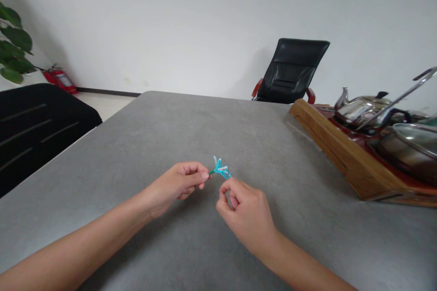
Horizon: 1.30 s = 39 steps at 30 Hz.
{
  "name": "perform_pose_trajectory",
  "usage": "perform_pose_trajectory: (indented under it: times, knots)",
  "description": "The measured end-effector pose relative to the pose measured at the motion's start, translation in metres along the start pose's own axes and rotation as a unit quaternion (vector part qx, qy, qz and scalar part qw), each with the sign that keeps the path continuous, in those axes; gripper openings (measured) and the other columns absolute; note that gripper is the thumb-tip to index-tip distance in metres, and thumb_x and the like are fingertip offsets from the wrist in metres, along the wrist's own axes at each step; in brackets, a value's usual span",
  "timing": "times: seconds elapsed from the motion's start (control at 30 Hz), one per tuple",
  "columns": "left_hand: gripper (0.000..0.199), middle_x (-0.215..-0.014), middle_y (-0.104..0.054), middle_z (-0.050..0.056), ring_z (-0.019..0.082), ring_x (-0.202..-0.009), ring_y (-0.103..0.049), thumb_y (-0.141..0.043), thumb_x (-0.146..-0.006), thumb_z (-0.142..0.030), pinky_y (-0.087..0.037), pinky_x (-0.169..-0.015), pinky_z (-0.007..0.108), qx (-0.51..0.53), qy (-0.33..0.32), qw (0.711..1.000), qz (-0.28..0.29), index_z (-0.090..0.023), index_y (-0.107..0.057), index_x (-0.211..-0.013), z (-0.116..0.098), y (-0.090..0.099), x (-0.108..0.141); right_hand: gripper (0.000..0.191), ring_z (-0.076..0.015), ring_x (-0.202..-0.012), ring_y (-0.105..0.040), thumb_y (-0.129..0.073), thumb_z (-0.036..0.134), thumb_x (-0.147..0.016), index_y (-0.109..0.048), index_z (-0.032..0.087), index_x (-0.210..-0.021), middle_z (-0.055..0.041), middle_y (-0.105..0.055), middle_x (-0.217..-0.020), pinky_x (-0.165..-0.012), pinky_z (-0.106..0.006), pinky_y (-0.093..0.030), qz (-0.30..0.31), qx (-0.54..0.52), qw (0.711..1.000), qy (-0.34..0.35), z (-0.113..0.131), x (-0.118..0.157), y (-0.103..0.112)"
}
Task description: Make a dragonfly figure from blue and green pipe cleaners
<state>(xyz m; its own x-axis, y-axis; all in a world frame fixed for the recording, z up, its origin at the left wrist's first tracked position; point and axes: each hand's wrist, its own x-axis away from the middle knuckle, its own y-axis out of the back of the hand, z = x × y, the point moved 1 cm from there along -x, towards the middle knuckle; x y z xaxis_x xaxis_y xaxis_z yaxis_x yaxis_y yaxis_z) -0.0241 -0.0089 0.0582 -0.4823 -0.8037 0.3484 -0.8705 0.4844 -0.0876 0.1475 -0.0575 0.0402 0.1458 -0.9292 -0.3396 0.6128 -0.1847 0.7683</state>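
A small blue and silvery flower-like piece with several thin glittery petals and a green stem is held over the grey table. My left hand pinches the green stem between thumb and fingers, with the petals pointing right. My right hand is curled just right of and below the petals, its fingertips close together by the lowest petal. Whether those fingertips grip the petal or only touch it is too small to tell.
On the grey table, a wooden tea tray at the right bears a steel kettle and a glass-lidded pot. A black chair stands behind, another black chair at left. A plant and red extinguisher are back left.
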Motion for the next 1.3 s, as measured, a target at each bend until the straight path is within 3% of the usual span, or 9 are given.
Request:
perform_pose_trajectory:
  times: [0.37,0.63,0.7,0.77,0.8,0.9,1.03,1.17,1.3]
  knots:
    - [0.023,-0.062,-0.046,-0.006,0.003,-0.042,-0.021,-0.060,-0.076,-0.037,-0.011,-0.040,0.019,-0.022,-0.011,0.998,-0.057,-0.015,-0.055,-0.075,0.000,0.006,-0.007,0.011,-0.0088,-0.044,-0.038,-0.051,0.014,-0.073,-0.054,0.020,-0.065,0.0065,-0.037,-0.050,-0.048,-0.022,-0.027,0.039,-0.036,0.998,-0.024,-0.004,0.010,0.003]
    - [0.024,-0.062,-0.045,-0.006,0.003,-0.042,-0.019,-0.059,-0.077,-0.037,-0.010,-0.041,0.020,-0.027,-0.020,0.998,-0.061,-0.015,-0.053,-0.072,0.000,0.009,-0.008,0.017,-0.0111,-0.047,-0.048,-0.050,0.014,-0.079,-0.058,0.020,-0.066,0.0017,-0.051,-0.056,-0.047,-0.023,-0.034,0.124,0.058,0.990,0.042,-0.031,0.055,0.021]
    - [0.025,-0.061,-0.045,-0.006,0.003,-0.042,-0.020,-0.060,-0.077,-0.038,-0.010,-0.041,0.020,-0.034,-0.023,0.997,-0.065,-0.015,-0.052,-0.070,-0.001,0.009,-0.007,0.014,-0.0162,-0.059,-0.056,-0.055,0.014,-0.076,-0.060,0.021,-0.065,-0.0018,-0.059,-0.064,-0.055,-0.027,-0.041,0.106,0.072,0.989,0.069,-0.032,0.060,0.029]
    - [0.025,-0.062,-0.046,-0.006,0.003,-0.042,-0.020,-0.059,-0.077,-0.038,-0.011,-0.041,0.020,-0.043,-0.027,0.996,-0.070,-0.015,-0.053,-0.070,-0.002,0.009,-0.007,0.009,-0.0239,-0.080,-0.060,-0.062,0.017,-0.072,-0.067,0.023,-0.076,-0.0061,-0.066,-0.082,-0.069,-0.035,-0.046,0.055,0.062,0.993,0.083,-0.029,0.060,0.037]
    - [0.024,-0.061,-0.046,-0.006,0.003,-0.042,-0.021,-0.059,-0.077,-0.038,-0.011,-0.041,0.020,-0.048,-0.032,0.996,-0.073,-0.015,-0.054,-0.071,-0.002,0.008,-0.006,0.015,-0.0260,-0.087,-0.060,-0.063,0.018,-0.072,-0.068,0.024,-0.085,-0.0076,-0.066,-0.091,-0.075,-0.038,-0.047,0.035,0.044,0.995,0.083,-0.025,0.059,0.040]
    - [0.024,-0.061,-0.047,-0.005,0.004,-0.043,-0.023,-0.058,-0.078,-0.038,-0.013,-0.041,0.020,-0.067,-0.048,0.993,-0.080,-0.015,-0.055,-0.072,-0.002,0.006,-0.005,0.034,-0.0216,-0.084,-0.062,-0.058,0.017,-0.078,-0.063,0.024,-0.110,-0.0095,-0.064,-0.105,-0.068,-0.032,-0.051,0.044,-0.076,0.995,0.038,-0.011,0.050,0.039]
    - [0.025,-0.060,-0.046,-0.006,0.005,-0.044,-0.024,-0.056,-0.080,-0.039,-0.015,-0.042,0.020,-0.083,-0.064,0.991,-0.080,-0.015,-0.056,-0.072,-0.003,0.003,-0.002,0.047,-0.0154,-0.076,-0.063,-0.051,0.015,-0.081,-0.053,0.025,-0.126,-0.0100,-0.056,-0.122,-0.052,-0.024,-0.050,0.090,-0.264,0.958,-0.073,0.009,0.031,0.015]
    - [0.024,-0.060,-0.046,-0.005,0.005,-0.045,-0.025,-0.057,-0.079,-0.037,-0.017,-0.043,0.020,-0.084,-0.067,0.991,-0.083,-0.015,-0.058,-0.072,-0.007,-0.001,0.002,0.052,-0.0181,-0.084,-0.061,-0.054,0.020,-0.081,-0.045,0.024,-0.132,-0.0100,-0.059,-0.115,-0.050,-0.023,-0.045,0.075,-0.365,0.916,-0.147,0.016,0.011,-0.015]
    - [0.024,-0.058,-0.045,-0.005,0.006,-0.046,-0.025,-0.058,-0.077,-0.038,-0.016,-0.043,0.021,-0.082,-0.062,0.991,-0.081,-0.014,-0.059,-0.075,-0.010,-0.004,0.003,0.044,-0.0125,-0.060,-0.054,-0.059,0.035,-0.081,-0.049,0.022,-0.121,-0.0042,-0.061,-0.089,-0.036,-0.019,-0.034,0.097,-0.534,0.809,-0.228,0.013,0.001,-0.030]
